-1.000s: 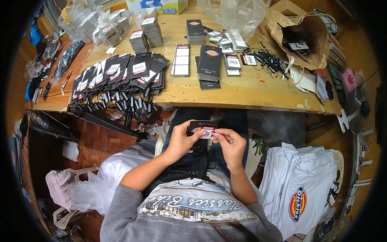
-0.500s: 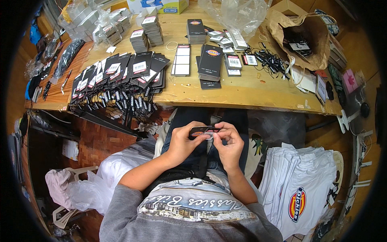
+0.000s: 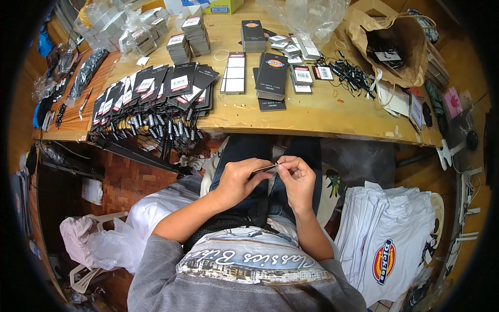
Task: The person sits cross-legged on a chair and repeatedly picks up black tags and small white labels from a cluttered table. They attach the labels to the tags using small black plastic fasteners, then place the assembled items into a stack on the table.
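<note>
Above my lap, my left hand (image 3: 238, 180) grips a dark hang tag (image 3: 266, 169) between thumb and fingers, seen nearly edge-on. The thumb and fingertips of my right hand (image 3: 298, 179) pinch at the tag's right end; any cord there is too small to make out. On the table beyond lie a fanned heap of black hang tags (image 3: 179, 83) with dark cords dangling over the edge, a stack of black tags (image 3: 272, 73) with a coloured emblem, and a column of white-panelled tags (image 3: 234, 74).
Small label stacks (image 3: 195, 37) stand at the back left. Black cords (image 3: 349, 75) lie tangled beside an open brown paper bag (image 3: 392, 49) at the right. Folded white shirts (image 3: 384, 229) are piled right of my lap, plastic-wrapped goods (image 3: 156, 213) to the left. The wooden table's front edge (image 3: 312, 132) crosses before my knees.
The hang tag has tilted from showing its printed face to nearly edge-on. My right fingers have shifted slightly and now pinch closer at its end. The left hand stays on it.
</note>
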Motion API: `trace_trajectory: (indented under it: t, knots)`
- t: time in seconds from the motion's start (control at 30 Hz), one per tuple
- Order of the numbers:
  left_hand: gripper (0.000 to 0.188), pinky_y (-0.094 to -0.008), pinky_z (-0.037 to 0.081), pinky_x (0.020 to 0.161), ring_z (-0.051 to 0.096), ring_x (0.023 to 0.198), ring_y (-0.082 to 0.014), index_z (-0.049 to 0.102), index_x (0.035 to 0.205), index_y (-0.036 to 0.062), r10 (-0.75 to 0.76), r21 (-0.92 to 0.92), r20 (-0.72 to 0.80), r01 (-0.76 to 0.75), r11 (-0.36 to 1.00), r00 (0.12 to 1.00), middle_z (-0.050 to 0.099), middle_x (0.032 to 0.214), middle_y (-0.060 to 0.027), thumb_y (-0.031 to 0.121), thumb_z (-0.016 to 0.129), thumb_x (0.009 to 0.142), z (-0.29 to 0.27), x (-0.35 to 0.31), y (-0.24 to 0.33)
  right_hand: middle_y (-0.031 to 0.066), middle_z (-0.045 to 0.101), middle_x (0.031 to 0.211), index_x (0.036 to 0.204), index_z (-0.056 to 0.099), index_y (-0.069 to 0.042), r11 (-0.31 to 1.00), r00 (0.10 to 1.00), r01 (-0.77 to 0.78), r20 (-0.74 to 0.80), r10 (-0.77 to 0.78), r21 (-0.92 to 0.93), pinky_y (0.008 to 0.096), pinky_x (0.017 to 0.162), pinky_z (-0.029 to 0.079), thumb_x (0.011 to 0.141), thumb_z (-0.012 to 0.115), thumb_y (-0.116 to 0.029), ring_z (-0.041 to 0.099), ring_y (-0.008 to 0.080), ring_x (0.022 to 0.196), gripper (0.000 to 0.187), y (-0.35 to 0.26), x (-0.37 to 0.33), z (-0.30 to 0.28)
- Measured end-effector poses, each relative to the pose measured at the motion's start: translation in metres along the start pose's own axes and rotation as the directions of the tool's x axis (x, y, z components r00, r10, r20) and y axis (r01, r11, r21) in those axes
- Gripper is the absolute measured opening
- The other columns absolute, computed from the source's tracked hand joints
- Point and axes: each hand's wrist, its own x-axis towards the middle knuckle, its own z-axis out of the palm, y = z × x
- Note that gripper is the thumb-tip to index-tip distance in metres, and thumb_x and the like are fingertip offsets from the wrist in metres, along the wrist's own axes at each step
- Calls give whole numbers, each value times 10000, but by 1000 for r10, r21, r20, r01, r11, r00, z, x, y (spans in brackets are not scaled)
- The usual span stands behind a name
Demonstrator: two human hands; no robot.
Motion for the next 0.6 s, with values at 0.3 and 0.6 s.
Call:
trace_trajectory:
  t: [0.3,0.6]
  knots:
    - [301,-310,429,541,568,637,-315,415,1055,-6,-406,-142,239,446,884,882,555,743,-190,-13,486,763,-6,-2,17,103,538,866,721,530,14,891,952,294,19,-306,-346,257,700,424,654,616,47,524,158,782,114,-12,2,-8]
    - [406,-296,443,528,571,671,-328,419,1108,57,-125,-108,55,130,986,991,562,781,-190,-50,510,726,-2,-3,21,138,532,921,711,546,-4,756,895,432,128,-428,-492,309,734,434,621,645,24,534,242,849,136,-33,-2,3]
